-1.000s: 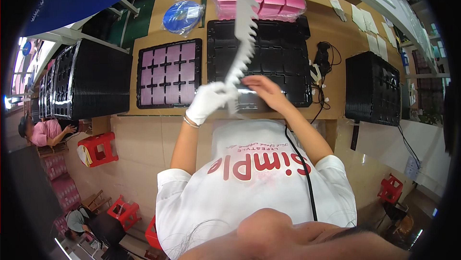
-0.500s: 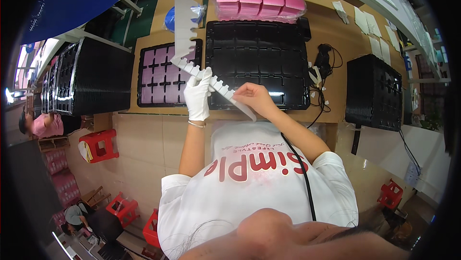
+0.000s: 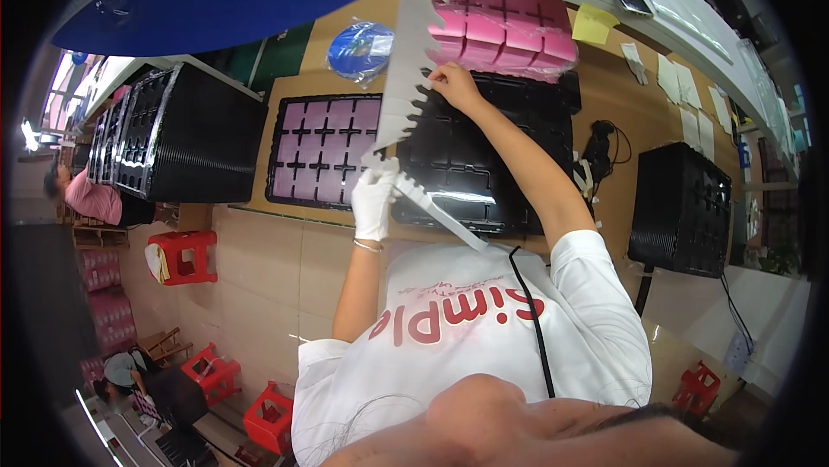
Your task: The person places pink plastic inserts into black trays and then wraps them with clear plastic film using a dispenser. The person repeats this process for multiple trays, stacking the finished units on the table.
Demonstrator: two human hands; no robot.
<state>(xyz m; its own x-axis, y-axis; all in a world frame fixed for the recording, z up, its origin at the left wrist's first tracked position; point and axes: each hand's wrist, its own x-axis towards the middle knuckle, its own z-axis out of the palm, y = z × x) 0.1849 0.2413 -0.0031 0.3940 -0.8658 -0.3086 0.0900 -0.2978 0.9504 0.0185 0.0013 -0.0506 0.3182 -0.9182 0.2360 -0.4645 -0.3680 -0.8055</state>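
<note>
So the left hand, in a white fabric glove (image 3: pixel 375 201), is closed around a long, pale, flat strip with a toothed edge (image 3: pixel 404 78), right where it bends. One length runs up toward the top, the other slants down to the right, near the shirt. The bare right hand (image 3: pixel 455 87) is up at the teeth, fingers curled together — can't tell if they're actually pinching it. The strip's over a big black plastic moulded tray (image 3: pixel 466 175), with pink foam blocks in clear wrap (image 3: pixel 505 34) just behind.
</note>
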